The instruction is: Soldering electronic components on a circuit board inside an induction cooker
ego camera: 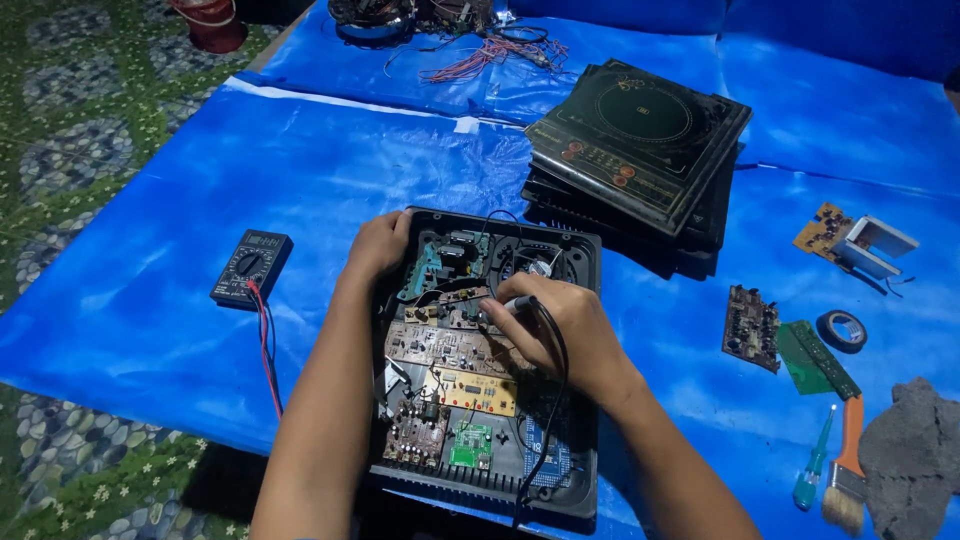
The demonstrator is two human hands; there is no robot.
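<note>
Your left hand [378, 245] clamps the upper left corner of the opened cooker case [585, 300], fingers curled over its black rim. Your right hand [555, 330] sits over the middle of the case, closed around a slim probe [517, 303] whose tip points left onto the upper circuit boards; its black lead [553, 400] runs down across the case and off its near edge. Inside the case, stacked boards [450, 375] fill the left and centre, with a small green board [470, 445] and a blue one [548, 455] near the lower edge. Your right wrist covers part of the case's right half, and the lead lies over the boards below your hand.

Left of the case, well apart, a black multimeter [251, 267] lies on the blue tarp [150, 250], its red lead [268, 350] trailing toward you. Just behind the case to the right stands a stack of black induction cooktops [640, 140], close to its far right corner. Farther behind, a tangle of coloured wires [490, 50]. Right of the case lie a dark loose board [752, 327], a green board [815, 357], a roll of tape [841, 330], a teal screwdriver [812, 460], an orange-handled brush [848, 460], a grey cloth [915, 455], and farther back a yellow board beside a metal bracket [878, 243].
</note>
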